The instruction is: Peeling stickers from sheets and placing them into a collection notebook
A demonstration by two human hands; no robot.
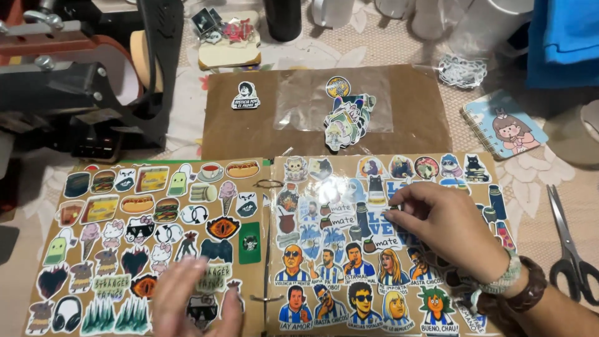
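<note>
- Across the lower half of the frame lies an open ring-bound sticker album (pixel 262 167) with brown pages, filled with many small colourful stickers.
- At the lower middle, the left hand (pixel 196 299) rests flat on the album's left page, fingers spread and loose, grasping nothing; it is blurred, so finer detail cannot be told.
- At the right of centre, the right hand (pixel 446 228) lies over the album's right page, its fingertips (pixel 393 215) pinched together on the stickers near the page's middle; whether a sticker is actually gripped between them cannot be told.
- On the right wrist sit a brown braided bracelet (pixel 527 290) and a pale woven one beside it.
- Above the album, at the upper middle, lies a brown cardboard sheet (pixel 249 134) bearing a clear plastic bag (pixel 299 106) with a heap of loose stickers (pixel 346 118) on it, well apart from both hands.
- A single black-and-white sticker (pixel 246 95) lies on the cardboard's left part.
- At the right edge, black-handled scissors (pixel 571 246) lie on the tablecloth, near the right wrist but apart from it.
- At the upper right lies a small spiral notebook (pixel 504 125) with a cartoon girl on its cover.
- At the upper left stands a dark press machine (pixel 81 75).
</note>
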